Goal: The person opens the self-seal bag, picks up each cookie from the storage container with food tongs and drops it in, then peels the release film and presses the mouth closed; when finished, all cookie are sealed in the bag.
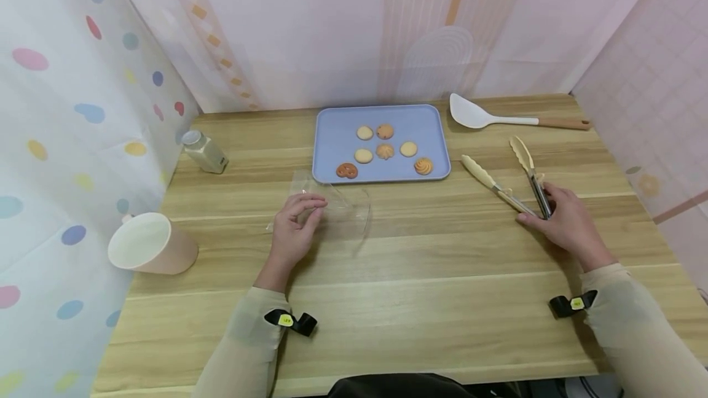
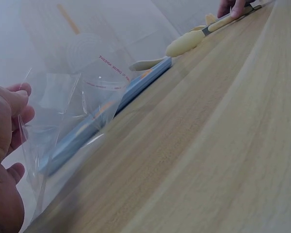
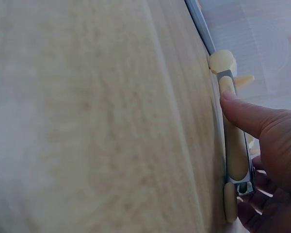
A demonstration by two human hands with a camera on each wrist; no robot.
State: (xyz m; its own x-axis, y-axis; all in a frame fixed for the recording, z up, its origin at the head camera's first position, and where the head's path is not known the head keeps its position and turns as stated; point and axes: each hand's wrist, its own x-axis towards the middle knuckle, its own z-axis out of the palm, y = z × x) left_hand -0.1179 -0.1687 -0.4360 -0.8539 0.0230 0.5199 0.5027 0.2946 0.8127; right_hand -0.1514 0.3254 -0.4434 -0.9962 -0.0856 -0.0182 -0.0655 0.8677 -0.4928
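Observation:
My left hand [image 1: 293,226] has its fingers curled at the edge of a clear plastic bag [image 1: 354,214] and holds it upright above the table. In the left wrist view, red print shows on the bag [image 2: 99,97], and the fingers [image 2: 14,104] are at its left edge. With thumb and fingers, my right hand [image 1: 570,223] grips the tongs [image 1: 539,195] near their hinged end. The tongs lie low over the table, arms spread, cream tips pointing away. Behind the bag sits a blue tray [image 1: 332,134] with several cookies [image 1: 385,151] on it.
A white spatula [image 1: 475,115] with a wooden handle lies at the back right. On the left are a pale pink cup [image 1: 177,250], tilted in view, and a small grey-lidded jar [image 1: 206,153]. Patterned cloths [image 1: 310,29] hang around the wooden table [image 1: 431,312].

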